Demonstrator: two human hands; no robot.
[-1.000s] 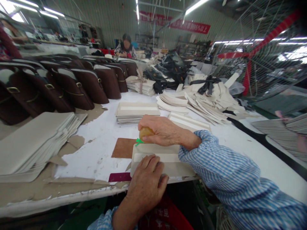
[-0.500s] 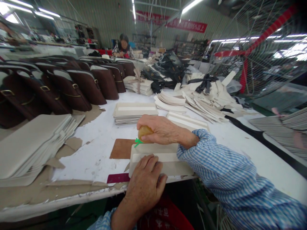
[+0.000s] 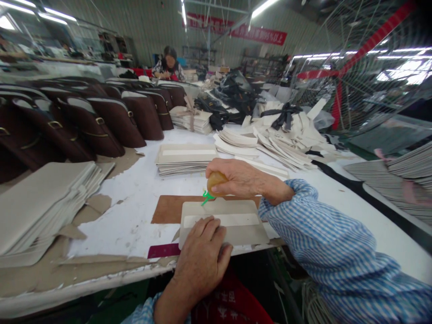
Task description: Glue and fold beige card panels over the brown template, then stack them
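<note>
White worktable [image 3: 141, 189]: our left hand [image 3: 202, 258] presses flat on a grey panel [image 3: 236, 229]; our right hand [image 3: 241, 177] grips a yellow bottle [image 3: 216, 182].

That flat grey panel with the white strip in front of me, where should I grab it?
Probably its near right corner, pinched from the front edge of the table: the grey panel lies flat, so only an edge offers purchase, and that corner is clear of the left hand and of the right hand holding the amber bottle.
</note>
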